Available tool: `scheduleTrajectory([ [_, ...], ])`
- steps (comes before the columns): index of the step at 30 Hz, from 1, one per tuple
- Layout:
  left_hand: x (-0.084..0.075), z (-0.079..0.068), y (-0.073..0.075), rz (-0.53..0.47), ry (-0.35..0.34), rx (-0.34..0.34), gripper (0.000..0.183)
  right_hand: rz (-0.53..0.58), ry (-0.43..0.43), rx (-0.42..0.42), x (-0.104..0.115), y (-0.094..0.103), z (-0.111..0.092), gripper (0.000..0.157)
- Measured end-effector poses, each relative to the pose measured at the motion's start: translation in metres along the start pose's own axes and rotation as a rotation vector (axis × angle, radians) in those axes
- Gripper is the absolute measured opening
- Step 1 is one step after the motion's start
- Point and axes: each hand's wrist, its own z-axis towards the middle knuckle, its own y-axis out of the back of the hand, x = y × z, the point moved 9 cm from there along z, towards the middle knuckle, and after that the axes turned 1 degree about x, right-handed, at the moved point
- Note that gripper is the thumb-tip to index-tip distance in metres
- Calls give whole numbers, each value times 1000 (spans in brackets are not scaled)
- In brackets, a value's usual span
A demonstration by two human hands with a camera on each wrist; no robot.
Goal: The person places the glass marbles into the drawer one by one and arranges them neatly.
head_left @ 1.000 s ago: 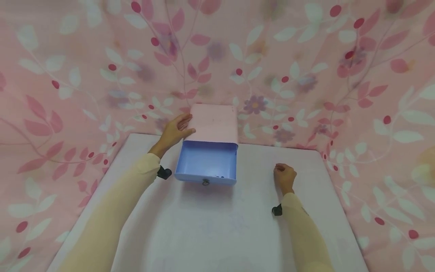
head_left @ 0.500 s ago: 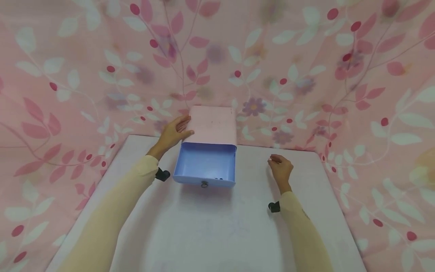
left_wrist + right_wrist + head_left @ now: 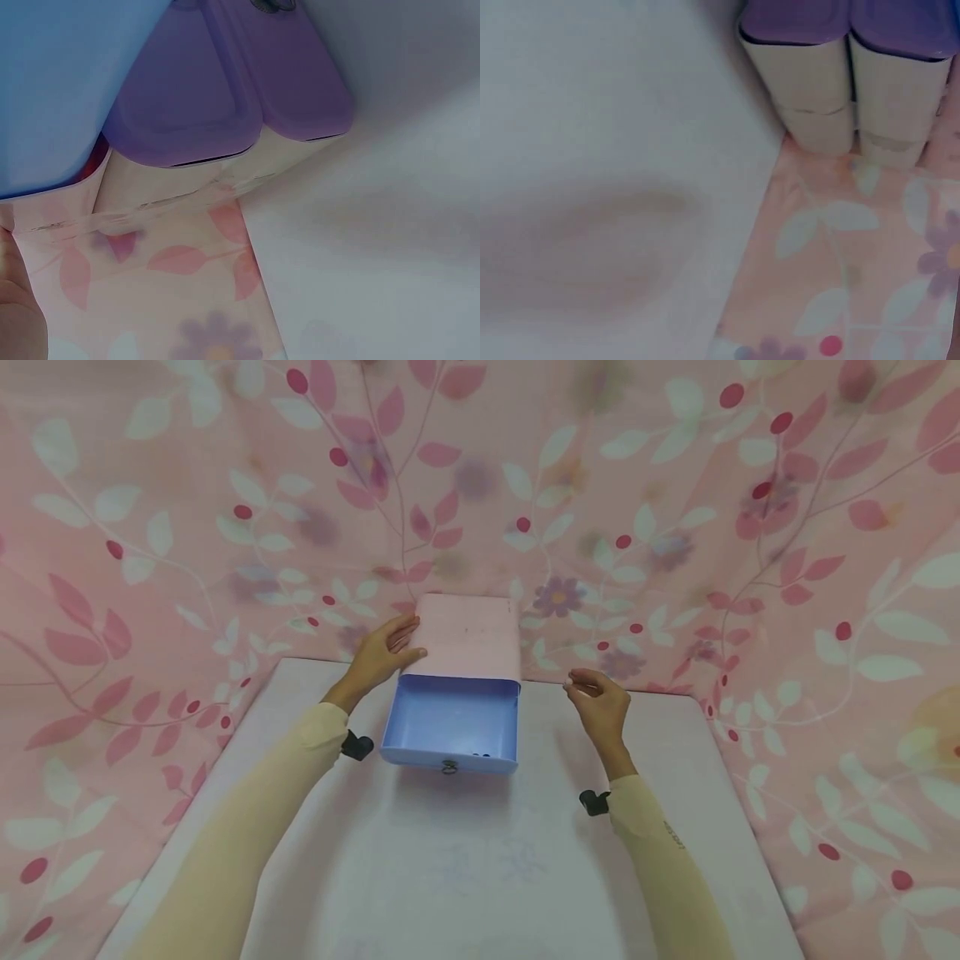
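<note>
A small drawer cabinet with a pink top (image 3: pixel 468 635) stands against the back wall. Its blue drawer (image 3: pixel 450 714) is pulled out, with a few tiny dark things (image 3: pixel 481 755) near its front right corner. My left hand (image 3: pixel 375 658) rests along the cabinet's left side, fingers fairly straight and thumb by the top. My right hand (image 3: pixel 602 703) is raised to the right of the cabinet. Its thumb and forefinger pinch a small whitish thing (image 3: pixel 567 683), too small to identify. Purple drawer fronts (image 3: pixel 187 97) lie below the blue one in the left wrist view.
A white table (image 3: pixel 480 860) carries the cabinet. Pink floral cloth (image 3: pixel 645 443) hangs close behind and along both sides. The blue drawer front has a ring pull (image 3: pixel 449 767) and juts out over the table.
My right hand has lifted off the table at the right and moved left and away from me, toward the cabinet, fingertips still together. The left hand stays at the cabinet's side.
</note>
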Motion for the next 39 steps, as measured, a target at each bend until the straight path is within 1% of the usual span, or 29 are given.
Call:
scheduleTrajectory([
  [1,1,0,0,-5,4,0,75,16,20,14,12,-4,1,23],
  [7,6,2,1,-33,21,4,77,42,142,85,57,-31,-2,22],
  [11,6,2,1,-29,16,5,76,56,206,171,80,-52,-7,23],
  [14,6,2,1,-23,7,4,75,70,231,234,91,-67,-13,24],
  [18,7,1,2,-6,3,1,75,47,248,317,86,-86,-22,26],
  [23,8,1,3,-20,3,-2,75,-37,235,429,73,-107,-31,28],
  [27,8,2,3,-33,2,-3,75,-100,224,522,71,-119,-37,24],
  [33,7,1,2,-39,5,2,75,-150,223,680,71,-132,-46,22],
  [37,6,2,2,-40,-8,4,76,-253,250,777,71,-141,-51,21],
  [39,5,2,1,-38,-17,6,76,-326,251,823,68,-145,-53,20],
])
